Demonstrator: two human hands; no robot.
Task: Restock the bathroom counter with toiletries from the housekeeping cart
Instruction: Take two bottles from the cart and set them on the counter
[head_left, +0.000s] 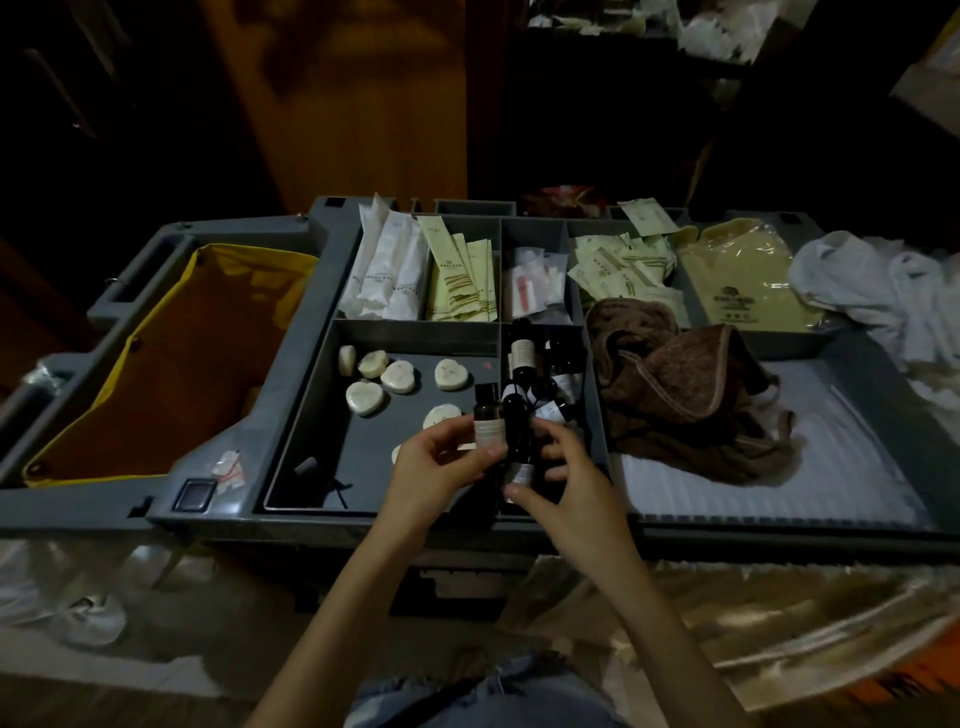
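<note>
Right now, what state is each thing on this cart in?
left hand, pinching the labelled bottle.
labelled bottle, upright, capped.
right hand, gripping the dark bottle.
dark bottle, upright.
soaps, scattered loose in their compartment.
brown towel, crumpled.
yellow bag, open.

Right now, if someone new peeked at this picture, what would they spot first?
Probably the hands in the middle: the left hand and right hand hold small dark bottles over the front of the grey cart. Next come the pale heart-shaped soaps in the compartment just left of them, and the big yellow bag at the cart's far left.
</note>
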